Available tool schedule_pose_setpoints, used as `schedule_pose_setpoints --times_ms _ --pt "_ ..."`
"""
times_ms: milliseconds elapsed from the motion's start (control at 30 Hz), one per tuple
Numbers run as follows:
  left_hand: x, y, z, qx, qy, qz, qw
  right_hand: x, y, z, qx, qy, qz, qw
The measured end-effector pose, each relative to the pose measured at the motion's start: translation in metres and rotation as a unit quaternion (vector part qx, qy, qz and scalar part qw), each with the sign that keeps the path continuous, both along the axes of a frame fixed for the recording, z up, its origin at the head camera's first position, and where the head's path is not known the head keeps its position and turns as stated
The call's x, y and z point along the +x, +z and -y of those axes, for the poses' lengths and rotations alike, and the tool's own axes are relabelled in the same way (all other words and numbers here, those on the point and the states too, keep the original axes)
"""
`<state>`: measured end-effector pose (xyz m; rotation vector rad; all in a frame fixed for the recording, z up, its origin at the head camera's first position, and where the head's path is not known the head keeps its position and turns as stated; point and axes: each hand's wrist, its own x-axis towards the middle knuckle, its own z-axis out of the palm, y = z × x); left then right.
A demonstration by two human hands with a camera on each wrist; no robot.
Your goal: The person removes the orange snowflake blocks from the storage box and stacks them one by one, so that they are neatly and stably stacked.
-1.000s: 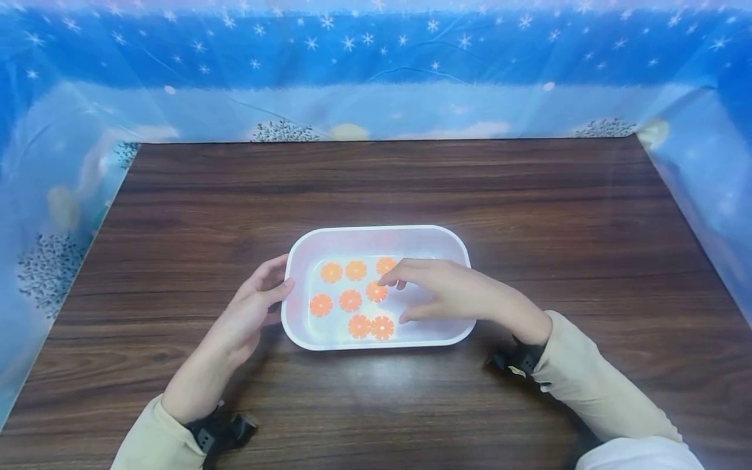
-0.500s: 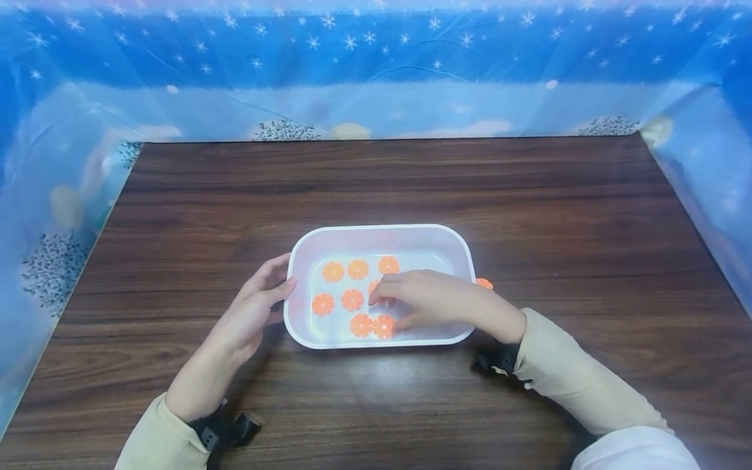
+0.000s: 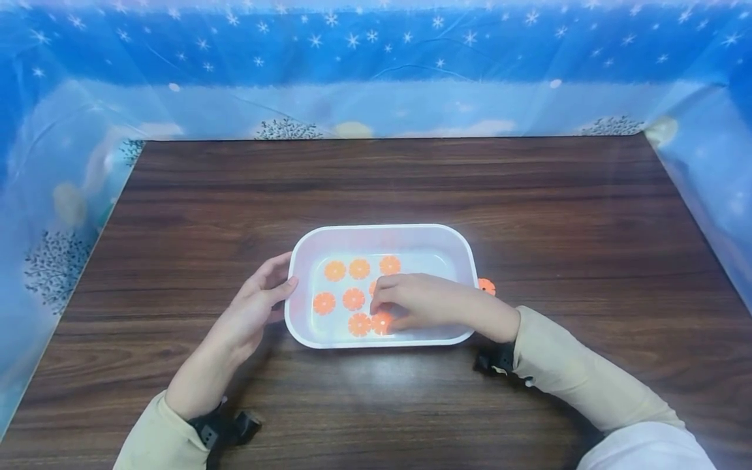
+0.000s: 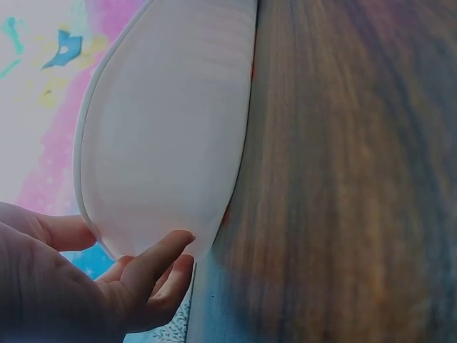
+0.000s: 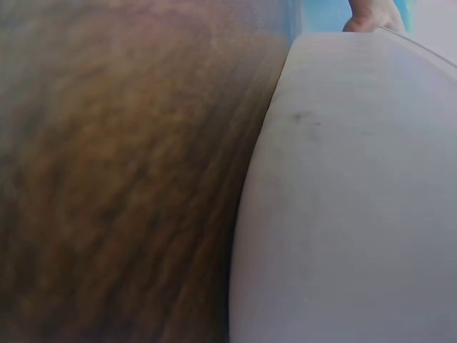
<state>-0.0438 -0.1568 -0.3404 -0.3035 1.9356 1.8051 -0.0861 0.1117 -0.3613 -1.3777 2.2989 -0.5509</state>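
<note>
The right hand (image 3: 425,297) is down inside the white tub (image 3: 399,239), its grip bent over, thumb at the edge of an orange flower-shaped disc (image 3: 380,324); I can't tell whether it's pinching that disc. The left hand (image 3: 249,307) holds the tub's left end, thumb over the rim. Seven more discs (image 3: 354,299) lie in the tub, another (image 3: 487,286) just past its right end. Beneath is the dark worktop (image 3: 382,405); snowflake-patterned cloth (image 3: 382,59) hangs behind.
</note>
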Motion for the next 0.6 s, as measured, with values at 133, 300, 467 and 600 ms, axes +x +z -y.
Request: schedule_pose_setpoints --times_ms 133,300,467,600 --pt "0.0003 0.0007 0.0004 -0.001 -0.004 0.000 1.0000 0.0002 -0.0010 0.0008 -0.001 0.001 0.004 1.0000" --pt "0.0000 0.0012 0.0011 0.000 -0.015 -0.009 0.9998 0.0014 -0.0017 0.0009 0.004 -0.006 0.010 0.9999" --pt "-0.0001 0.0013 0.0017 0.000 -0.020 -0.010 0.9998 0.0027 -0.0014 0.0014 0.007 0.007 -0.016 0.9998" --pt "-0.0001 0.0002 0.0021 0.000 -0.017 -0.009 0.9998 0.0034 0.0002 0.0012 0.003 0.016 -0.025 0.9996"
